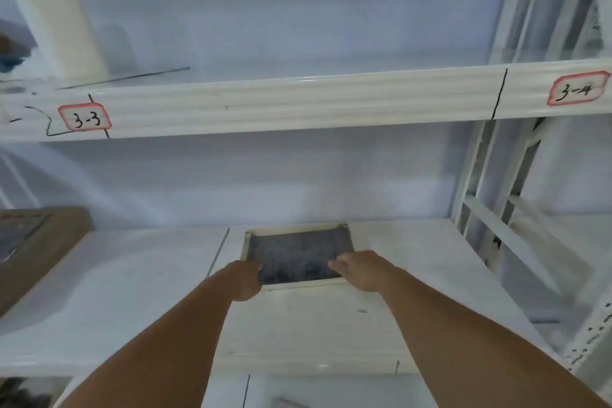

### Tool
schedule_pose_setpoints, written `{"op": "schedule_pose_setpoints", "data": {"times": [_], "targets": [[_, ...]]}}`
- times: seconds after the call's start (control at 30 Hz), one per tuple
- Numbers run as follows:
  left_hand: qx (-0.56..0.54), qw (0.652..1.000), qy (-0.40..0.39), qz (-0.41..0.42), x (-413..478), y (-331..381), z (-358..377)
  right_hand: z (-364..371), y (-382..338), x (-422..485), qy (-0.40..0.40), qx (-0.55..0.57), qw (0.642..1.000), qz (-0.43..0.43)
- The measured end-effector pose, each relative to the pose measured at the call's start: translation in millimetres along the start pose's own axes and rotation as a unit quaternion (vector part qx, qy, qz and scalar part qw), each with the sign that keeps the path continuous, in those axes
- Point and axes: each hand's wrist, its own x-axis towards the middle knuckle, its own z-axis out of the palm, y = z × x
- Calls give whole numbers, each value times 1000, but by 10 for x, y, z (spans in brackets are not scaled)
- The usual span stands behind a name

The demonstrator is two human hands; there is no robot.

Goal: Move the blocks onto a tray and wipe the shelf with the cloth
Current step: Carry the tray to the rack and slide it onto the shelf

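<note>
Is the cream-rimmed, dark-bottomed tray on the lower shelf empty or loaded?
Empty: the cream-rimmed tray shows only its bare dark bottom, nothing on it.

The cream-rimmed tray (pixel 294 228) has a mottled dark-grey bed, the shelf (pixel 132 291) is white.

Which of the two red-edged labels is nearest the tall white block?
The red-edged label reading 3-3, at left just below the tall white block; the 3-4 label sits far right.
</note>
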Motion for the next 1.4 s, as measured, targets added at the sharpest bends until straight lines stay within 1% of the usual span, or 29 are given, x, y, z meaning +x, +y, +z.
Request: {"op": "schedule_pose_setpoints", "data": {"times": [0.07, 0.17, 0.27, 0.33, 0.4, 0.53, 0.63, 0.7, 0.8, 0.9, 0.97, 1.03, 1.13, 1.2, 1.23, 1.33, 1.4], "targets": [[-45, 999, -3, -26, 136, -4, 101, 102, 116, 119, -14, 1, 1000, 22], [-60, 997, -5, -43, 305, -47, 276, 313, 270, 289, -47, -29, 998, 33], [-51, 996, -1, -70, 414, -63, 401, 409, 355, 403, -47, -65, 996, 27], [-54, 995, 0, -84, 472, -82, 467, 454, 423, 479, -44, -65, 996, 34], [-66, 994, 2, -88, 498, -77, 508, 479, 457, 538, -42, -60, 996, 43], [-55, 994, 4, -91, 560, -132, 581, 588, 503, 620, -47, -50, 996, 48], [-63, 994, 21, -90, 634, -228, 651, 674, 556, 642, -54, -52, 996, 50], [-72, 993, 23, -90, 672, -273, 696, 709, 580, 646, -42, -52, 996, 57], [-67, 993, 36, -87, 710, -323, 744, 768, 542, 632, -4, -13, 997, 82], [-91, 989, 52, -100, 716, -325, 778, 835, 449, 597, 75, 49, 987, 135], [-114, 984, 83, -106, 690, -309, 801, 897, 419, 558, 120, 62, 976, 172], [-158, 974, 121, -109, 656, -295, 844, 972, 424, 525, 152, 86, 964, 201], [-266, 944, 145, -131, 613, -282, 921, 988, 446, 506, 197, 179, 935, 235], [-325, 921, 143, -163, 621, -307, 949, 964, 468, 515, 195, 228, 917, 263], [-332, 917, 132, -177, 637, -325, 956, 953, 480, 525, 184, 238, 913, 275], [-304, 929, 100, -185, 709, -384, 950, 919, 530, 547, 141, 242, 913, 297], [-299, 932, 80, -190, 731, -410, 936, 901, 559, 541, 110, 217, 919, 310]]}}
